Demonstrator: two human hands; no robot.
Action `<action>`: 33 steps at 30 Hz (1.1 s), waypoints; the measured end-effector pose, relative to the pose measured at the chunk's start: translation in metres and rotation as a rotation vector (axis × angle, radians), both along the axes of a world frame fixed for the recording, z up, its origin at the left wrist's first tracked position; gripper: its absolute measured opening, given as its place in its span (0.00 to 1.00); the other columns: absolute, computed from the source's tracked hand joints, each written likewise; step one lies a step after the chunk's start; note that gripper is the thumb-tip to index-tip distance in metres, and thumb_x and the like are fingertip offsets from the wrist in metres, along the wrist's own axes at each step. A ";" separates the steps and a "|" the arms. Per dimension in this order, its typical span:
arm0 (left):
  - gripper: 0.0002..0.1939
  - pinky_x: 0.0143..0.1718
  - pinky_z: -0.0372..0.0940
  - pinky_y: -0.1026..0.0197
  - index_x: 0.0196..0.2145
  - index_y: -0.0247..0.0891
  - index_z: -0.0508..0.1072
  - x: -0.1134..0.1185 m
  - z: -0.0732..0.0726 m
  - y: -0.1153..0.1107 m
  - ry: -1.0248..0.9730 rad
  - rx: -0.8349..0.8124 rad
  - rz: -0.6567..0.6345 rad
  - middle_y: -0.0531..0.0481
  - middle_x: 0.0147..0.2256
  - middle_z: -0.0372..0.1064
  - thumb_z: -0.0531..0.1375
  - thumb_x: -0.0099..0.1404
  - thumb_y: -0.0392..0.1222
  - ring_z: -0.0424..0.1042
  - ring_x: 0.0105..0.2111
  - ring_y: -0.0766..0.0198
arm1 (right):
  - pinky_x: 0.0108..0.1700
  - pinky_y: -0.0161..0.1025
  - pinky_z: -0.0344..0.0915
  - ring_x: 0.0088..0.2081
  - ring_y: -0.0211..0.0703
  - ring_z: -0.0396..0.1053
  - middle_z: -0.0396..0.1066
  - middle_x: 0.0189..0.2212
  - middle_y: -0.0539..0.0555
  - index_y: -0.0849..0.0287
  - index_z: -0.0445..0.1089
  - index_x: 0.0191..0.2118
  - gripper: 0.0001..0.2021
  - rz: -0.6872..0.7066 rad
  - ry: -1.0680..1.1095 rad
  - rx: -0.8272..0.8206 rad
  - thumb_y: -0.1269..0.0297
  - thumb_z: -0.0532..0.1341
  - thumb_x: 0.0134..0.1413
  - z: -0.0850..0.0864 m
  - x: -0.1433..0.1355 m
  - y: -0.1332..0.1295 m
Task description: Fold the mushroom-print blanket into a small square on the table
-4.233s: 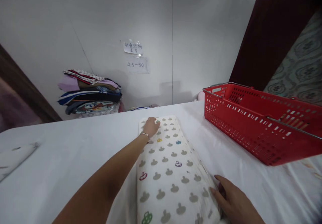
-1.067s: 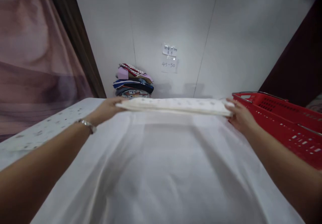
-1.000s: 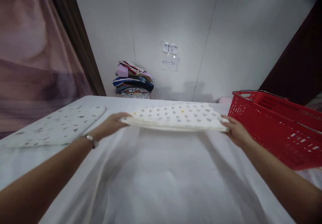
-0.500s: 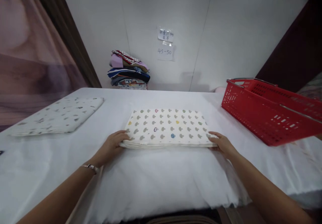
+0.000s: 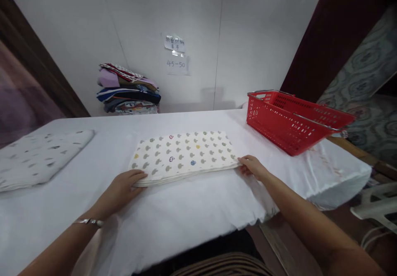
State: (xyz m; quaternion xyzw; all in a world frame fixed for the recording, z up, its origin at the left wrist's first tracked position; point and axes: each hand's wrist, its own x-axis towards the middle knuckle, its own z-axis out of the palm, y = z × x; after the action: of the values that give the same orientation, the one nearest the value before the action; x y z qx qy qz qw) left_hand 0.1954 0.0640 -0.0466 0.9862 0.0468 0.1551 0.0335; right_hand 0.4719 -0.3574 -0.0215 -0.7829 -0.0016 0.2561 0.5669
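A folded white cloth (image 5: 186, 154) with a mushroom print lies flat on the white-covered table in front of me. My left hand (image 5: 128, 185) grips its near left corner, thumb below and fingers on top. At the near right corner, my right hand (image 5: 252, 167) pinches the edge between thumb and fingers. Several folded layers show along the cloth's near edge. Left of it rests another folded white cloth (image 5: 46, 154) with a scattered small print, apart from both hands.
A red plastic basket (image 5: 285, 123) with metal handles stands at the table's right. Folded clothes (image 5: 128, 90) are piled against the back wall. Paper signs (image 5: 176, 64) hang on the wall. A white plastic chair (image 5: 378, 203) stands beyond the table's right end.
The view has turned to the right, so everything appears shifted left and more of the right side shows. Both hands stay on the mushroom-print cloth's near corners.
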 end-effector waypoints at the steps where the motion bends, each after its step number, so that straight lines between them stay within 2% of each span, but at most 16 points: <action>1: 0.23 0.52 0.62 0.53 0.46 0.42 0.72 0.000 0.000 0.001 0.001 -0.003 -0.004 0.46 0.49 0.69 0.54 0.59 0.56 0.68 0.49 0.54 | 0.15 0.29 0.58 0.18 0.36 0.66 0.69 0.21 0.51 0.61 0.61 0.36 0.09 -0.002 0.007 0.018 0.60 0.58 0.57 0.000 0.002 0.000; 4: 0.24 0.52 0.62 0.54 0.48 0.42 0.71 -0.003 -0.001 0.004 0.013 0.000 -0.016 0.46 0.50 0.68 0.54 0.59 0.56 0.68 0.50 0.54 | 0.15 0.29 0.58 0.18 0.37 0.68 0.68 0.21 0.49 0.60 0.60 0.36 0.09 -0.002 0.045 0.071 0.59 0.57 0.58 0.002 0.006 0.001; 9: 0.25 0.53 0.62 0.54 0.48 0.43 0.71 -0.008 0.000 0.002 0.002 -0.017 -0.012 0.46 0.50 0.68 0.54 0.59 0.59 0.68 0.49 0.54 | 0.16 0.29 0.60 0.18 0.38 0.67 0.66 0.17 0.47 0.60 0.60 0.41 0.09 0.010 0.036 0.060 0.70 0.59 0.54 0.008 0.008 0.000; 12: 0.25 0.53 0.61 0.53 0.48 0.43 0.72 -0.007 0.002 0.002 0.006 -0.034 0.002 0.46 0.50 0.69 0.54 0.59 0.60 0.67 0.50 0.54 | 0.17 0.29 0.61 0.18 0.37 0.67 0.66 0.17 0.47 0.60 0.60 0.42 0.11 0.027 -0.002 0.061 0.72 0.59 0.53 0.010 0.009 -0.001; 16: 0.25 0.53 0.62 0.54 0.47 0.43 0.72 -0.006 0.006 0.004 0.049 -0.090 0.015 0.48 0.50 0.69 0.54 0.59 0.60 0.68 0.50 0.55 | 0.17 0.27 0.59 0.18 0.37 0.67 0.65 0.14 0.45 0.59 0.62 0.41 0.11 0.111 -0.051 -0.017 0.73 0.59 0.51 0.013 0.016 0.002; 19: 0.23 0.52 0.63 0.55 0.47 0.45 0.72 -0.006 0.010 0.005 0.056 -0.128 0.031 0.50 0.50 0.69 0.53 0.60 0.59 0.68 0.50 0.55 | 0.17 0.26 0.57 0.16 0.35 0.65 0.62 0.12 0.44 0.59 0.63 0.40 0.10 0.150 -0.119 -0.061 0.73 0.60 0.50 0.034 0.029 0.015; 22: 0.20 0.49 0.65 0.57 0.46 0.46 0.73 -0.006 0.016 0.002 0.067 -0.158 0.061 0.52 0.49 0.70 0.52 0.62 0.56 0.70 0.48 0.56 | 0.18 0.25 0.57 0.17 0.34 0.66 0.65 0.14 0.45 0.60 0.63 0.41 0.10 0.136 -0.330 0.115 0.72 0.59 0.52 0.064 0.045 0.032; 24: 0.18 0.46 0.67 0.58 0.45 0.47 0.72 -0.006 0.022 0.000 0.074 -0.161 0.047 0.53 0.47 0.71 0.51 0.64 0.55 0.70 0.46 0.57 | 0.19 0.25 0.58 0.19 0.33 0.68 0.66 0.17 0.45 0.59 0.62 0.44 0.11 0.095 -0.420 0.209 0.71 0.58 0.54 0.074 0.051 0.039; 26: 0.17 0.46 0.66 0.57 0.45 0.48 0.72 -0.006 0.024 -0.003 0.065 -0.136 0.004 0.53 0.46 0.71 0.51 0.64 0.53 0.71 0.45 0.56 | 0.19 0.25 0.59 0.18 0.33 0.67 0.65 0.15 0.44 0.60 0.62 0.45 0.12 0.074 -0.350 0.097 0.71 0.58 0.53 0.068 0.051 0.039; 29: 0.17 0.49 0.64 0.52 0.44 0.45 0.73 -0.006 0.021 -0.005 0.030 -0.065 -0.021 0.51 0.46 0.72 0.51 0.62 0.50 0.70 0.46 0.52 | 0.17 0.29 0.60 0.14 0.37 0.64 0.63 0.11 0.45 0.63 0.65 0.41 0.11 0.101 -0.170 -0.159 0.74 0.61 0.48 0.038 0.044 0.029; 31: 0.18 0.50 0.63 0.50 0.44 0.44 0.73 -0.006 0.016 -0.005 0.019 -0.023 -0.012 0.49 0.47 0.71 0.51 0.60 0.47 0.69 0.47 0.51 | 0.16 0.32 0.61 0.14 0.40 0.65 0.63 0.10 0.46 0.63 0.65 0.39 0.11 0.115 -0.137 -0.211 0.74 0.63 0.46 0.019 0.039 0.021; 33: 0.18 0.50 0.62 0.49 0.44 0.44 0.73 -0.006 0.012 -0.005 0.020 0.009 -0.010 0.47 0.47 0.71 0.50 0.59 0.45 0.68 0.48 0.51 | 0.16 0.32 0.63 0.14 0.41 0.66 0.62 0.10 0.46 0.63 0.65 0.38 0.10 0.120 -0.132 -0.246 0.75 0.62 0.47 0.007 0.036 0.016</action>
State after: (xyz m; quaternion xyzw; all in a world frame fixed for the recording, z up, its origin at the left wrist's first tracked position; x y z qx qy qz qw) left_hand 0.1893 0.0586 -0.0345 0.9881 0.0415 0.1455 0.0292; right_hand 0.5083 -0.3413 -0.0143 -0.8602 -0.0544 0.2356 0.4489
